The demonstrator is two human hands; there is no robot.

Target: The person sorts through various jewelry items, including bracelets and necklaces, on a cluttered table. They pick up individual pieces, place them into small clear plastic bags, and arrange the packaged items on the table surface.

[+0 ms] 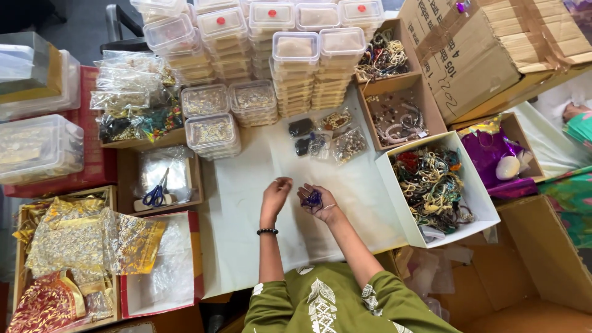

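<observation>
1. Head view looks down on my hands over the white cloth-covered surface.
2. My right hand lies palm up, fingers loosely curled around a small tangle of dark blue beaded jewellery.
3. My left hand hovers just beside it, fingertips pinched together; whether they grip anything, I cannot tell.
4. Judging the risk: my loose cupping could let beads slip onto the cloth, and pulling might knot the strands tighter.
5. A white cardboard box of mixed necklaces sits to my right.
</observation>
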